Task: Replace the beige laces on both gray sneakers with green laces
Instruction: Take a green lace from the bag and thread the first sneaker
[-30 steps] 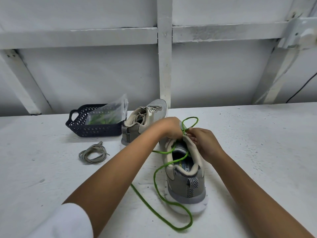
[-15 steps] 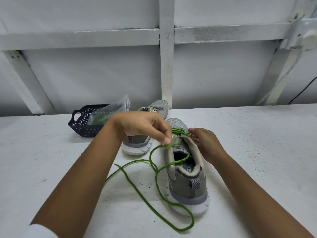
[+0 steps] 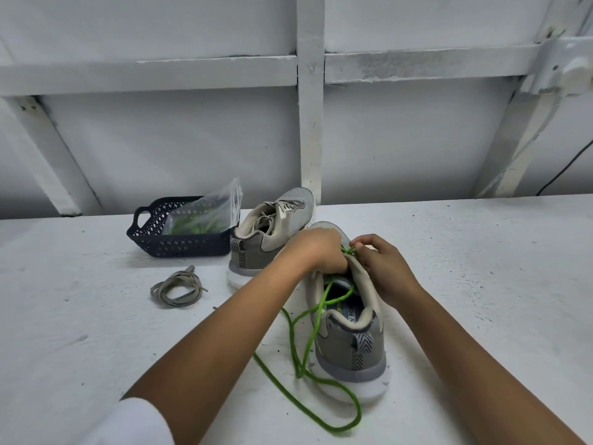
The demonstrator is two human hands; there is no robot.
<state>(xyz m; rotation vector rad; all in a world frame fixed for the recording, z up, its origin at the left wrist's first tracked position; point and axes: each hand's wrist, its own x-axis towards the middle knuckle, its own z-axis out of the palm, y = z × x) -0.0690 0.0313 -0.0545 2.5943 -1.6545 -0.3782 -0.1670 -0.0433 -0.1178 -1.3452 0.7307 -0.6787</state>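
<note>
One green lace [image 3: 308,345] leaves the front eyelets of the near gray sneaker [image 3: 349,342], mid-tabletop [image 3: 465,284], and loops beside its heel. The right hand [image 3: 382,268] has its fingers clamped on the lace. The left hand [image 3: 316,248] has fingers curled over the sneaker's front, and I cannot tell what they hold. Behind are the second sneaker [image 3: 272,232], a coiled beige lace [image 3: 178,289] and a dark basket [image 3: 173,242].

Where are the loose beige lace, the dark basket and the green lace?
beige lace [image 3: 178,289], head view, middle of the coiled bundle.
basket [image 3: 179,244], head view, its front lattice wall.
green lace [image 3: 341,429], head view, bottom of the loose loop on the table.
</note>
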